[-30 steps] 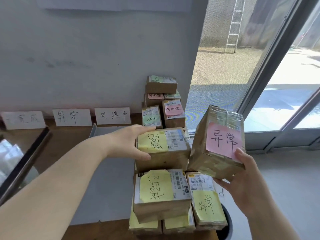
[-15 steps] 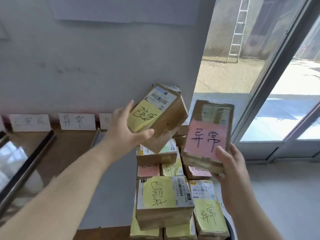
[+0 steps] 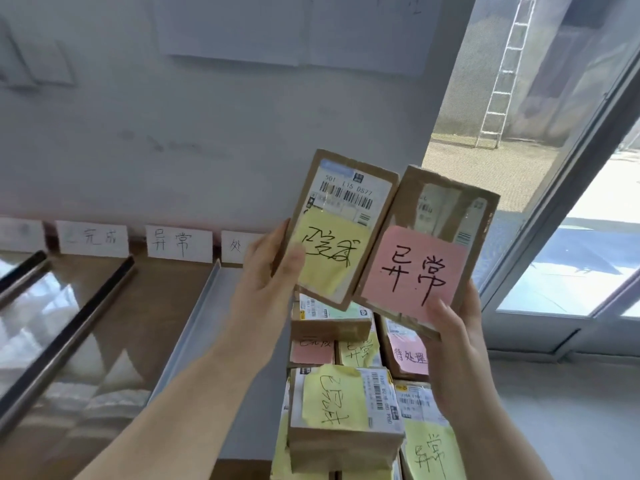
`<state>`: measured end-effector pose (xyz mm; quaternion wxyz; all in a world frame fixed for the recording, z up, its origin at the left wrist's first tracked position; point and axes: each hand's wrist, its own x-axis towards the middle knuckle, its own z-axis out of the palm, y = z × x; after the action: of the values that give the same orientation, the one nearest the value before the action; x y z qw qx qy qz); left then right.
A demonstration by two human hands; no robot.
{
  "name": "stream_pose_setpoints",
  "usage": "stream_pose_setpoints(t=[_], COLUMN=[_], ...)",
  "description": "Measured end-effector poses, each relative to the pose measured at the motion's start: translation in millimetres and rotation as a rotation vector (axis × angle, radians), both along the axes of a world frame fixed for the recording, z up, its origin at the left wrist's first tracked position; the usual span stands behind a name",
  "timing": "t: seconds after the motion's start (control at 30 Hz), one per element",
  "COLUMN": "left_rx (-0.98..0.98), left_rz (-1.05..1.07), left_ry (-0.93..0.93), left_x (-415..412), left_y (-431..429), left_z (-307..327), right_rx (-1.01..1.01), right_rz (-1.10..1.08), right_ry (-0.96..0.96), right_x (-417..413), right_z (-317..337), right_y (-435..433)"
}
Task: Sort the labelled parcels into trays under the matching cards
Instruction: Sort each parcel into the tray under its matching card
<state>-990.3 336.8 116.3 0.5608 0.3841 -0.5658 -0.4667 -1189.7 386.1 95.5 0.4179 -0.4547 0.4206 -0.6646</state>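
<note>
White paper cards (image 3: 179, 243) with handwritten characters stand along the wall at centre left of the frame. Below them, on the brown wooden surface (image 3: 156, 299), lie a dark-rimmed glossy tray (image 3: 79, 325) and, to its right, a grey metal tray (image 3: 195, 317).

At frame centre, my left hand (image 3: 266, 271) has its grip closed round the left edge of a brown cardboard parcel with a yellow note (image 3: 341, 230), thumb on the note face. The parcel is held upright, leaning slightly right.

Just beside it, my right hand (image 3: 457, 341) has its grip closed on the lower right corner of a brown cardboard parcel with a pink note (image 3: 415, 268) reading 异常, thumb on the note's lower edge.

Both parcels are held in the air above a stack of labelled cardboard parcels (image 3: 343, 410) at lower centre.
</note>
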Motion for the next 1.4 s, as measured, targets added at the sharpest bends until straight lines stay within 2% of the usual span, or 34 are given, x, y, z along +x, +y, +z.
stream_pose_setpoints(t=[0.07, 0.17, 0.33, 0.5, 0.63, 0.97, 1.27, 1.4], left_rx=[0.039, 0.02, 0.044, 0.158, 0.208, 0.337, 0.529, 0.56], left_rz=[-0.054, -0.07, -0.222, -0.228, -0.259, -0.23, -0.208, -0.173], left_ry=[0.19, 0.232, 0.16, 0.211, 0.175, 0.11, 0.039, 0.021], left_x=[6.3, 15.9, 48.3, 113.2, 179.8, 316.0, 372.8, 381.3], left_y=[4.2, 9.7, 14.2, 9.5, 5.7, 11.5, 34.6, 37.4], left_z=[0.8, -1.5, -12.6, -24.2, -27.3, -47.6, -75.4, -84.1], right_rx=[0.012, 0.055, 0.113, 0.126, 0.189, 0.357, 0.573, 0.627], right_rz=[0.029, 0.078, 0.109, 0.1, 0.066, 0.061, 0.078, 0.095], right_ry=[-0.002, -0.011, 0.018, 0.132, 0.095, 0.167, 0.1, 0.135], right_x=[-0.7, -0.1, 24.9, 85.7, 150.9, 289.4, 354.0, 364.4], right_z=[-0.5, 0.3, 4.7, 14.5, 14.5, 1.1, -29.5, -39.7], right_y=[0.9, 3.2, 7.8, 8.0, 4.4, 12.5, 29.8, 23.2])
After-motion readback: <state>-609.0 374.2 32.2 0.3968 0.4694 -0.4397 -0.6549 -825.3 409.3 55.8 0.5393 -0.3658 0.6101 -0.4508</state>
